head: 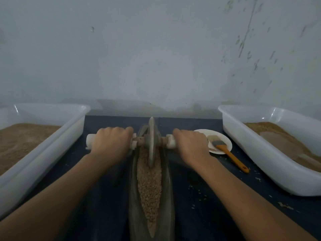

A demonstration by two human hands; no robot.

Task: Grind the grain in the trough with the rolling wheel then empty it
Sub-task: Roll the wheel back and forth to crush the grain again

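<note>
A long, narrow grey trough runs away from me down the middle of the dark table. Tan grain fills its groove. A thin grey rolling wheel stands upright in the far part of the groove, on an axle with white handles. My left hand is closed around the left handle. My right hand is closed around the right handle, which it mostly hides.
A white tub with tan grain stands at the left, another white tub with grain and powder at the right. A white plate holds an orange-handled brush beside my right hand. Loose grains dot the table. A wall stands close behind.
</note>
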